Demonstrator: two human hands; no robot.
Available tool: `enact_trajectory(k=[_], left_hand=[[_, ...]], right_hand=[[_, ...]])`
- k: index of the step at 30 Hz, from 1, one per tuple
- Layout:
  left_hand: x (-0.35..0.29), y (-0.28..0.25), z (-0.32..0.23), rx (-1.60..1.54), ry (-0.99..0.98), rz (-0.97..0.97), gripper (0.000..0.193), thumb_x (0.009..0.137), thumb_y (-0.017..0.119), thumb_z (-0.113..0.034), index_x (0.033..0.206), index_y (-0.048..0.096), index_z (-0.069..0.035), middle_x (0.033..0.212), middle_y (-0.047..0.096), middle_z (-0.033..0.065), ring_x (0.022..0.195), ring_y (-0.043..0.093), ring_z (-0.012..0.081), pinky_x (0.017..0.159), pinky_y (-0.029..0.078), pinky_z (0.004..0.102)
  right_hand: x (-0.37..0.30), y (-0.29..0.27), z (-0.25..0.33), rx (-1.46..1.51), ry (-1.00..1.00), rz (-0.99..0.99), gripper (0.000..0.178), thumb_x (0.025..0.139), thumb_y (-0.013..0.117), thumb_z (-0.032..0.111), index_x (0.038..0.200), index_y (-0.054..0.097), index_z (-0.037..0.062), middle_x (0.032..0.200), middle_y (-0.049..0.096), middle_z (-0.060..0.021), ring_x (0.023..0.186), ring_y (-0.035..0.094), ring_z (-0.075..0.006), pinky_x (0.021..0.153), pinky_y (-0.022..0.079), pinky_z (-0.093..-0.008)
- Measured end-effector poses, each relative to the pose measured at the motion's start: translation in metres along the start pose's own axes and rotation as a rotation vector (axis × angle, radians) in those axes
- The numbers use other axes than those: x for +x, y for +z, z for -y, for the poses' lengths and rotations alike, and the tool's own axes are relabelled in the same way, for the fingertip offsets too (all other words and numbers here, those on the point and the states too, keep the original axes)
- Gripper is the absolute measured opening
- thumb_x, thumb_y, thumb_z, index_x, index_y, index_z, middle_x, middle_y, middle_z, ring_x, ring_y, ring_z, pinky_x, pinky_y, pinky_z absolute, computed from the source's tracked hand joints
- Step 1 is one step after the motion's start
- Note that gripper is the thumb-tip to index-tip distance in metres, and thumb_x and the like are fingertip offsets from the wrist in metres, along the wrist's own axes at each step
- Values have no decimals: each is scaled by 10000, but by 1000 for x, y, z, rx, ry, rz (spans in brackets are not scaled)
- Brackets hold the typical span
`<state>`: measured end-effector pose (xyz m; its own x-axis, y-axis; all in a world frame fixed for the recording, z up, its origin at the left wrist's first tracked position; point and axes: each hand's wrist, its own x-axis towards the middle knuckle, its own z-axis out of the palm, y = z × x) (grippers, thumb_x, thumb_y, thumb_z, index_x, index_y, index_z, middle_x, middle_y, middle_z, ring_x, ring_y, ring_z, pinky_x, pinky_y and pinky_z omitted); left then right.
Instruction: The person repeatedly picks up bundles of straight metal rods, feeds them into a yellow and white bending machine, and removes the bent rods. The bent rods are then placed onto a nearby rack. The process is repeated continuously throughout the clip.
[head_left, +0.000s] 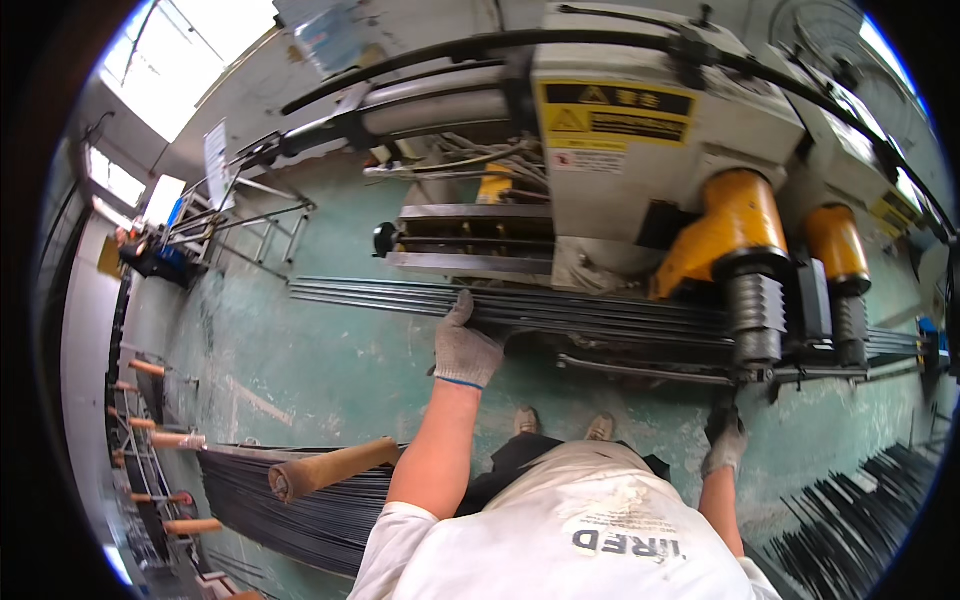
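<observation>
In a grey knit glove with a blue cuff edge, my left hand (468,348) is closed around a bundle of long dark metal rods (600,312), its thumb lying over the top. The rods run side by side across the front of a large machine (660,130), their left ends sticking out past my hand. Further right they pass behind a ribbed metal cylinder (758,315) below an orange housing (735,225). My right hand (725,445), gloved too, is low beside the machine's front edge. Its fingers look dark and cannot be made out, nor whether they hold anything.
Behind my left arm, many thin black rods (290,500) lie on a rack with an orange-brown roller (335,468). Another pile of black rods (860,520) is at lower right. A metal frame stand (255,225) stands at far left. Green floor (250,370) shows between them.
</observation>
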<state>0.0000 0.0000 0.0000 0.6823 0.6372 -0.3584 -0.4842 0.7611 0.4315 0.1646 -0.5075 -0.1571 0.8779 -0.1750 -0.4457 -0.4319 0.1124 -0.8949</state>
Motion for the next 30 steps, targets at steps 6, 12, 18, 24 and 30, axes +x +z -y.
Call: enact_trajectory(k=[6,12,18,24,30], left_hand=[[43,-92,-184,-62,152,1,402,1095,602,-276,1322,685,44,1347,736,190,1282,677,371,1184,505,526],[79,-160,-347,-44,364,-165,333,1102,598,-239,1257,720,29,1277,770,179,1240,713,385,1138,560,527],[91,-189,-403,85,458,-155,356,1153,543,-279,1464,562,-108,1358,721,177,1228,700,388,1065,585,557],[72,-188,-397,372,329,14,549,1155,557,-414,1671,438,-267,1547,633,146,1314,666,345,1081,561,573],[52,-197,-402,481,149,107,599,1136,566,-531,1697,428,-372,1655,559,62,1475,566,324,1186,468,607]], right_hand=[[-27,-8,-91,-100,95,-88,276,1091,704,379,955,678,140,744,654,-3,556,549,-126,482,373,-309],[-67,26,-129,-164,147,-99,260,1085,696,322,902,635,147,696,623,-12,481,497,-141,432,322,-308],[-104,42,-148,-212,177,-110,220,1068,709,289,927,644,132,708,633,-26,512,545,-160,435,339,-336],[-115,23,-154,-264,199,-106,228,1065,703,313,970,660,110,732,655,-42,553,582,-172,470,384,-347],[-137,55,-109,-449,176,-73,341,1061,706,357,1160,726,32,919,751,-61,760,680,-163,652,512,-324]])
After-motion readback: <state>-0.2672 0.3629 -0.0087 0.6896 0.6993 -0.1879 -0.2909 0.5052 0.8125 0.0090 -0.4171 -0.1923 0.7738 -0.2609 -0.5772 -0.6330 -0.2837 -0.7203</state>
